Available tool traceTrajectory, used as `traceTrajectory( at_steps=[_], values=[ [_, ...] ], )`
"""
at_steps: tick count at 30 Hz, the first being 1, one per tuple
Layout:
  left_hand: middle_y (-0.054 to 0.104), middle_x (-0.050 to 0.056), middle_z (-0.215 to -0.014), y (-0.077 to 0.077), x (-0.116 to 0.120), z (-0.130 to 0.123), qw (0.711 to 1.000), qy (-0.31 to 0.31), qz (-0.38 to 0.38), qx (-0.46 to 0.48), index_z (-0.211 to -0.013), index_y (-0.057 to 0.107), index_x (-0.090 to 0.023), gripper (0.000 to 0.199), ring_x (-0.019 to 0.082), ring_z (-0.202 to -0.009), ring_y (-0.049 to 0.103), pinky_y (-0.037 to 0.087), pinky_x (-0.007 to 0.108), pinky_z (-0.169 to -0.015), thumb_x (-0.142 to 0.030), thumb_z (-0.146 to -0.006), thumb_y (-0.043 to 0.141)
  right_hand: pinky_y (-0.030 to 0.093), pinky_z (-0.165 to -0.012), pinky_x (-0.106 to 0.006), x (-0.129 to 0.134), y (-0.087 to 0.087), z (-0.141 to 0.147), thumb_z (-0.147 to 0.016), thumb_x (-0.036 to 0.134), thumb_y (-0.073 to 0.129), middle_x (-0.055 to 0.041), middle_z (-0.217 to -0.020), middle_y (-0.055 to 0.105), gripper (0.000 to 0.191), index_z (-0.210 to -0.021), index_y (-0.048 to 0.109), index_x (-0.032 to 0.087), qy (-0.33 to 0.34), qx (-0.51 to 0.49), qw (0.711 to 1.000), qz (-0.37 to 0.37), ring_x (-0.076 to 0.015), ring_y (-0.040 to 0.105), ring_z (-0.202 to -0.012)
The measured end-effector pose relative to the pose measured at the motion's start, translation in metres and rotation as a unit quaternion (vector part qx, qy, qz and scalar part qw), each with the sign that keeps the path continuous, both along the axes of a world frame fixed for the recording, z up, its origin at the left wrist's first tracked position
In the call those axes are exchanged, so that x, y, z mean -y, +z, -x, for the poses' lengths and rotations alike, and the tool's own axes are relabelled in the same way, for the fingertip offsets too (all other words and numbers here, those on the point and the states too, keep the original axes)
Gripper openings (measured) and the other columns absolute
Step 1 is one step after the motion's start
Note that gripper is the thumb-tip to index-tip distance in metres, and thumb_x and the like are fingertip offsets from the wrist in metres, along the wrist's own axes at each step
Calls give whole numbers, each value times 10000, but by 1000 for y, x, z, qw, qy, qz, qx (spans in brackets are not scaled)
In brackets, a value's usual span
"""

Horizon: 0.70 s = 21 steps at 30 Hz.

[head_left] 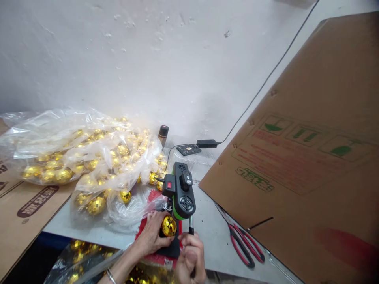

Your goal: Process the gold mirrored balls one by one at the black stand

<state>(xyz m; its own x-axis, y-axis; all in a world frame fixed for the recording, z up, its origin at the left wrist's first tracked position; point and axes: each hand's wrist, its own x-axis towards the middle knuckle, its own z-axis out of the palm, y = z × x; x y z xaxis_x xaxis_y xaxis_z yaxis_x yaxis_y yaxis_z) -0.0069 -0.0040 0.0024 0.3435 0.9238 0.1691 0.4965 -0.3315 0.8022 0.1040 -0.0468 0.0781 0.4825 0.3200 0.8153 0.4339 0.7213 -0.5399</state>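
Observation:
A gold mirrored ball (169, 226) is held between the thumb and fingers of my left hand (153, 233), under the lower end of a black and green bench machine (184, 191). To the right of the ball, my right hand (191, 254) is closed around the black-tipped metal lever (191, 227) of the machine. A red cloth (161, 258) and a black pad lie below the ball. The machine has a small box with a red switch (169, 184) on its left side.
Clear plastic bags (89, 157) full of gold balls stand at the left. Red-handled scissors (245, 244) lie right of my hands. A large cardboard box (296, 157) fills the right. Behind the machine are a black power adapter (207, 143), a phone-like panel (188, 149) and a bottle (163, 134).

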Motion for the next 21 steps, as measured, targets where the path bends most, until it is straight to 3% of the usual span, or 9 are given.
traceTrajectory(
  at_steps=[3, 7, 9, 11, 12, 14, 16, 18, 21],
  values=[
    [708, 125, -1305, 6, -2, -2, 1000, -3, 14, -5, -1399, 614, -217, 633, 354, -1179, 618, 484, 536, -1065, -264, -803, 823, 498, -700, -295, 0, 12, -5, -1101, 293, 494, 33, -687, 544, 485, -625, 476, 204, 2, 5, 1000, 3, -105, 533, -595],
    [713, 152, -1319, 6, 4, 4, 1000, -1, 28, -10, -1422, 614, -207, 695, 380, -1220, 636, 515, 562, -1079, -287, -784, 878, 367, -492, -234, 0, 56, -17, -1075, 220, 537, 32, -652, 521, 407, -669, 523, 204, 34, 1, 997, 63, -90, 468, -542],
    [702, 182, -1386, 2, 15, 14, 1000, -16, 12, -6, -1471, 594, -208, 761, 400, -1276, 641, 522, 582, -1111, -328, -789, 907, 363, -475, -236, 1, 76, -20, -1073, 248, 566, 29, -631, 505, 396, -680, 535, 205, 48, -3, 994, 98, -96, 465, -534],
    [675, 200, -1471, -1, 27, 31, 999, -36, -28, -2, -1506, 586, -226, 834, 419, -1339, 631, 530, 587, -1140, -428, -777, 937, 382, -482, -235, 3, 86, -20, -1075, 277, 574, 25, -625, 503, 409, -676, 527, 207, 54, 2, 992, 110, -101, 479, -536],
    [670, 195, -1494, 0, 31, 42, 998, -39, -51, -4, -1506, 597, -241, 815, 415, -1354, 634, 543, 574, -1142, -482, -797, 920, 389, -481, -233, 4, 87, -19, -1078, 278, 570, 21, -632, 514, 406, -680, 531, 206, 53, 8, 993, 109, -101, 488, -538],
    [692, 158, -1488, 8, 29, 65, 996, -8, -90, -24, -1458, 653, -272, 575, 371, -1353, 656, 568, 532, -1139, -517, -949, 759, 405, -484, -226, 6, 81, -17, -1081, 258, 553, 13, -662, 546, 372, -713, 563, 200, 47, 11, 993, 105, -100, 504, -542],
    [740, 125, -1423, 23, 13, 88, 988, 68, -111, -83, -1374, 714, -269, 373, 311, -1332, 681, 560, 502, -1159, -368, -1097, 484, 414, -486, -216, 8, 72, -14, -1078, 228, 546, 10, -687, 565, 345, -735, 574, 197, 45, 7, 994, 94, -94, 511, -543],
    [762, 157, -1364, 39, -11, 107, 964, 150, -116, -188, -1315, 738, -207, 397, 320, -1297, 698, 551, 518, -1159, -232, -1074, 423, 414, -479, -207, 9, 65, -13, -1077, 210, 539, 10, -706, 575, 332, -747, 572, 198, 50, 6, 995, 90, -86, 506, -535],
    [788, 228, -1231, 51, -42, 124, 929, 221, -94, -283, -1287, 735, -138, 404, 398, -1218, 718, 560, 583, -1093, -112, -939, 530, 409, -463, -206, 10, 62, -14, -1077, 204, 528, 12, -694, 571, 336, -742, 559, 202, 60, 17, 994, 92, -88, 502, -521]
  ],
)
